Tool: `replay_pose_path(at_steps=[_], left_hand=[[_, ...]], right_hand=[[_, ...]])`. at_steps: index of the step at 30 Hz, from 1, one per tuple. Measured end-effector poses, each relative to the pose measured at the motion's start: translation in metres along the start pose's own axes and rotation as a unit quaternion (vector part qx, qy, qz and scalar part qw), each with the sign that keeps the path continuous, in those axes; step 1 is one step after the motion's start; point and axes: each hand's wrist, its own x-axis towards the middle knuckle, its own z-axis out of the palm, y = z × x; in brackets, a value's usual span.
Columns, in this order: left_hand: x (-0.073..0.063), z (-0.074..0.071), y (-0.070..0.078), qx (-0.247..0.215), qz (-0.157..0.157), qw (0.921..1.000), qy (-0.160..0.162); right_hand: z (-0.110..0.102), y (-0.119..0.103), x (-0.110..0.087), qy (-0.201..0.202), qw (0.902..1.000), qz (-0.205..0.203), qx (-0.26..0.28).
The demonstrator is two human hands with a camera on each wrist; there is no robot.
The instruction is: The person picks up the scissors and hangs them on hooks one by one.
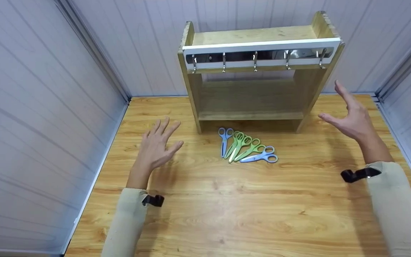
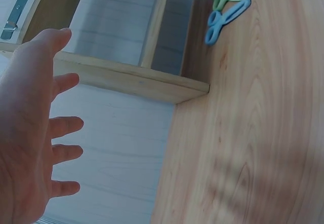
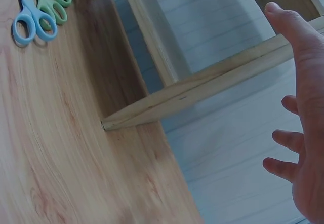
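Several pairs of scissors lie fanned out on the wooden table in front of a wooden shelf. Blue scissors are at the left end, blue scissors at the right end, and green scissors overlap between them. My left hand is spread over the table, left of the shelf and scissors, holding nothing. To the right of the shelf, my right hand is raised with thumb and fingers apart, also holding nothing. Both wrist views show the empty hands beside the shelf's side panels.
A white rail with several metal hooks runs across the shelf's upper front. Panelled walls enclose the table at the back, left and right. Small black wrist mounts sit on both sleeves.
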Motion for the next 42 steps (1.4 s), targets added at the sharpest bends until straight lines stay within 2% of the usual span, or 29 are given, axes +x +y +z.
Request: replay_pose_path(at_steps=[9, 26, 33, 42], left_hand=[[0.002, 0.010, 0.005, -0.010, 0.006, 0.9999, 0.006], [0.012, 0.020, 0.014, -0.009, 0.015, 0.9998, -0.004], [0.017, 0.024, 0.018, -0.019, 0.017, 0.9996, -0.007], [0.019, 0.028, 0.024, -0.022, 0.021, 0.9995, -0.008]], right_hand=[[0.012, -0.006, 0.009, 0.007, 0.9966, 0.014, 0.081], [0.026, -0.017, 0.025, 0.036, 0.9882, 0.021, 0.148], [0.030, -0.016, 0.030, 0.047, 0.9877, 0.023, 0.147], [0.035, -0.018, 0.036, 0.072, 0.9857, -0.004, 0.152]])
